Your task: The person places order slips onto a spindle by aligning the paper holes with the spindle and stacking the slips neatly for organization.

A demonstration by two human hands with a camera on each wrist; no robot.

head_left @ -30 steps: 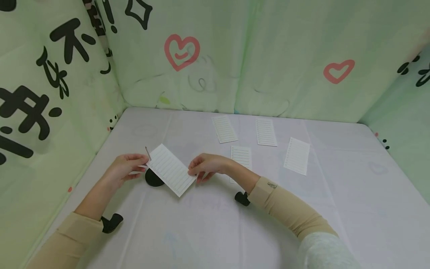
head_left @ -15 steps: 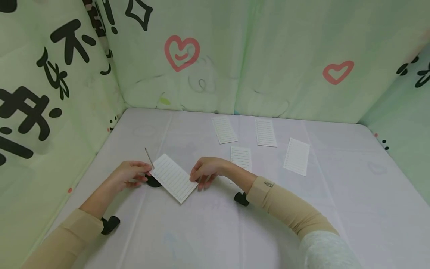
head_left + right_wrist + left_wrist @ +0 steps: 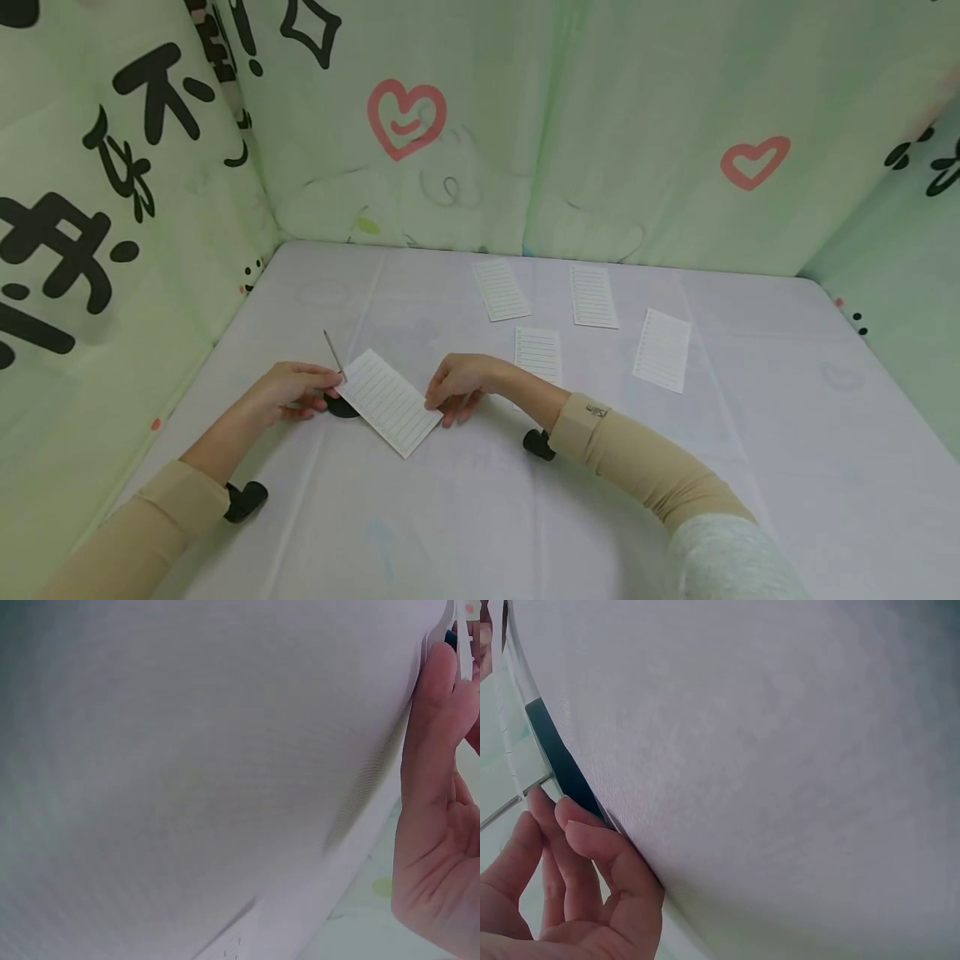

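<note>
Held lined card [image 3: 392, 403] between left hand [image 3: 288, 388] and right hand [image 3: 463, 383], left of head-view centre; pinched with both at opposite corners.

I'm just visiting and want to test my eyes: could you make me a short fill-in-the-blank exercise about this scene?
1. The left hand is at the left corner of a lined card, and the right hand is at its ____ corner.
2. Besides that one, ____ loose cards lie on the tabletop.
3. The two red outlines on the green curtain are shaped like ____.

Missing words: right; four; hearts.
</note>
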